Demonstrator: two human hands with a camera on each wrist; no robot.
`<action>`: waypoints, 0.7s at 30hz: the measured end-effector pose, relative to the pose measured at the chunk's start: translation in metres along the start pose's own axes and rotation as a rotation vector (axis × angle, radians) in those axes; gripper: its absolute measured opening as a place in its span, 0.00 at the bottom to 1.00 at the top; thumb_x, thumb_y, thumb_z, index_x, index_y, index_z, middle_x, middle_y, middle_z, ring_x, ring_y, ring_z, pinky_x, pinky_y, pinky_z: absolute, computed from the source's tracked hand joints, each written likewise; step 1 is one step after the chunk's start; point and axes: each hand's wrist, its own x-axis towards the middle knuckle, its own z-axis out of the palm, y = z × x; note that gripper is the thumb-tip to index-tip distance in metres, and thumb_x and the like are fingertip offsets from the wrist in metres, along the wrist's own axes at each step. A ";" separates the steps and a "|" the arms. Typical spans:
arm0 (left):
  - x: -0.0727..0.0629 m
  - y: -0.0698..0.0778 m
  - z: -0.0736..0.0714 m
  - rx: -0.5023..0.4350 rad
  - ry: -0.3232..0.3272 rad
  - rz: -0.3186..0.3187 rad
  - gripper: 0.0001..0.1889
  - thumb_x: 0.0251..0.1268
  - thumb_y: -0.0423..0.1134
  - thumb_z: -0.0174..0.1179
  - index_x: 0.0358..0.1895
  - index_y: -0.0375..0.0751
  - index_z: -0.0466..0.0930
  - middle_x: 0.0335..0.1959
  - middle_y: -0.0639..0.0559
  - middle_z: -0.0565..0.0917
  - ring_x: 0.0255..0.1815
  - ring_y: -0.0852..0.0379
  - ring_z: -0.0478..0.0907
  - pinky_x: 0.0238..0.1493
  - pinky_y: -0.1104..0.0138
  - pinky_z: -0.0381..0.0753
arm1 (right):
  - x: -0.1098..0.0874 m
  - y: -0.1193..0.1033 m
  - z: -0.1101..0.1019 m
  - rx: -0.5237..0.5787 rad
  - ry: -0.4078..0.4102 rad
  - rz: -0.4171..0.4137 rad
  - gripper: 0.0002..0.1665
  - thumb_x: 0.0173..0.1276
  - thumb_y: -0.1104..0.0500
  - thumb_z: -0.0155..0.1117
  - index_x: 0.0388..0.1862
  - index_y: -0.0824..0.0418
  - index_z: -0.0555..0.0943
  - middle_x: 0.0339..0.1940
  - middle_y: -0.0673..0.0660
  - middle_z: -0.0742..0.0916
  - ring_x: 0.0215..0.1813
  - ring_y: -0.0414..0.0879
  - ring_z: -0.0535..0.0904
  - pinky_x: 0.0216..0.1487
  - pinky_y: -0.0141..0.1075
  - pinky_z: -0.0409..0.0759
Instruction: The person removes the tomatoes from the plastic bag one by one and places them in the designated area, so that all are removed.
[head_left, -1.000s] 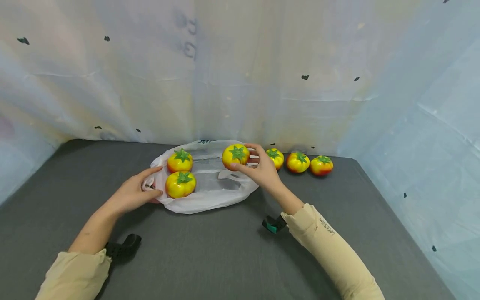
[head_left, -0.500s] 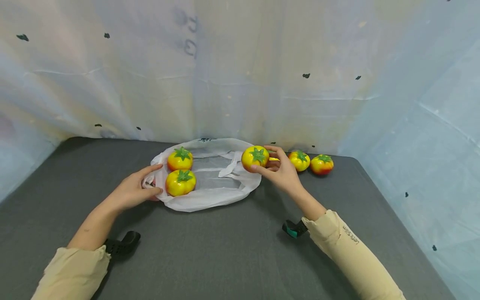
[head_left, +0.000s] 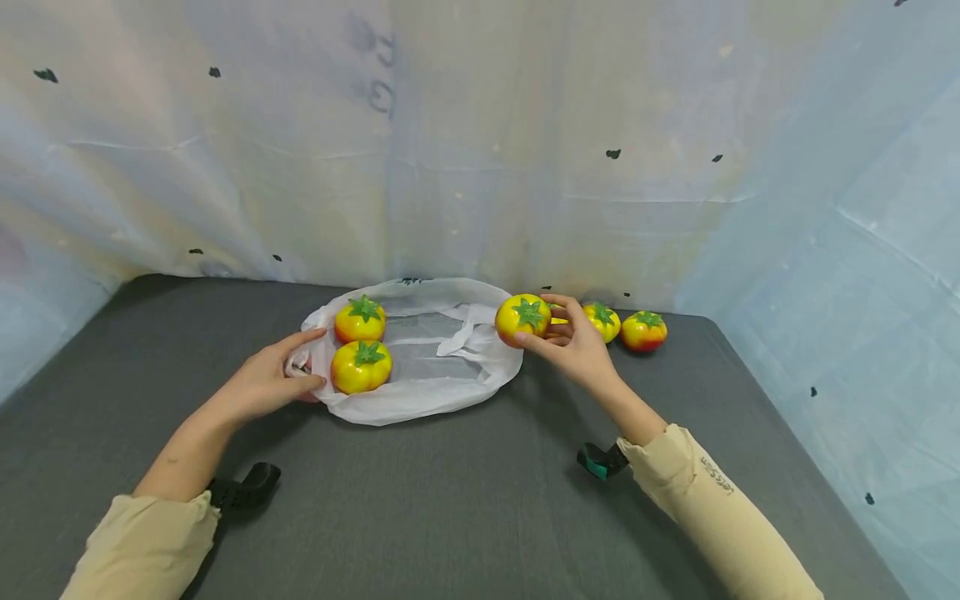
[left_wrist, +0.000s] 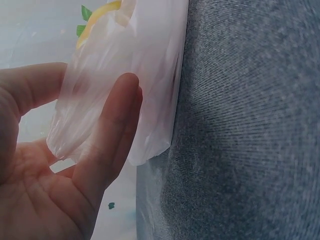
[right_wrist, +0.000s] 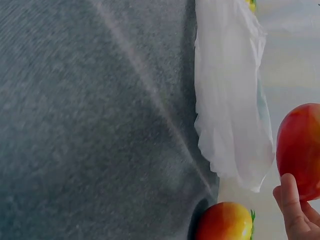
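Note:
A yellow-red tomato [head_left: 522, 320] with a green leafy top is held between the thumb and fingers of my right hand [head_left: 583, 346], by the right rim of a white plastic bag [head_left: 408, 407]. In the right wrist view the held tomato [right_wrist: 302, 150] shows its red underside, raised off the table. Two similar tomatoes, a rear one [head_left: 361, 320] and a front one [head_left: 360, 368], sit inside the bag's left end. My left hand [head_left: 272, 377] holds the bag's left edge, thumb and fingers around the thin plastic [left_wrist: 100, 100].
To the right of the bag, a tomato [head_left: 602, 322] and another [head_left: 643, 332] rest at the table's back; one more is mostly hidden behind my right hand. Plastic sheeting [head_left: 487, 167] hangs behind the dark grey table [head_left: 450, 517].
My right hand has carried the tomato rightward from over the bag to its right rim. A white bag strip now shows where the tomato was. The left hand stays put.

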 end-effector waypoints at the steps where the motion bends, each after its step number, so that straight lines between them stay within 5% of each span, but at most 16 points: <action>1: 0.000 0.000 0.001 -0.011 -0.002 0.003 0.40 0.63 0.42 0.60 0.74 0.33 0.51 0.67 0.22 0.59 0.46 0.43 0.76 0.51 0.48 0.75 | -0.001 0.001 -0.001 -0.002 0.001 0.003 0.42 0.60 0.52 0.71 0.70 0.54 0.62 0.66 0.63 0.70 0.58 0.57 0.77 0.57 0.48 0.76; 4: 0.000 -0.001 0.002 -0.026 0.000 0.015 0.40 0.63 0.41 0.60 0.74 0.32 0.51 0.65 0.23 0.61 0.40 0.48 0.78 0.44 0.56 0.76 | -0.002 0.003 -0.004 -0.011 0.004 0.014 0.43 0.60 0.53 0.71 0.71 0.54 0.62 0.67 0.63 0.70 0.58 0.58 0.76 0.57 0.49 0.76; 8: 0.000 -0.001 0.001 -0.010 0.006 0.022 0.40 0.63 0.42 0.61 0.74 0.33 0.51 0.67 0.22 0.59 0.51 0.39 0.69 0.51 0.46 0.71 | -0.006 0.008 -0.010 -0.053 0.011 0.016 0.43 0.60 0.52 0.71 0.71 0.54 0.62 0.65 0.63 0.71 0.58 0.57 0.77 0.55 0.47 0.77; 21: 0.000 -0.001 0.002 -0.008 -0.003 0.009 0.40 0.63 0.44 0.60 0.75 0.36 0.51 0.68 0.22 0.56 0.55 0.35 0.67 0.56 0.39 0.68 | -0.015 0.020 -0.024 -0.119 0.022 0.032 0.43 0.61 0.48 0.70 0.70 0.57 0.62 0.63 0.64 0.73 0.59 0.57 0.77 0.57 0.48 0.77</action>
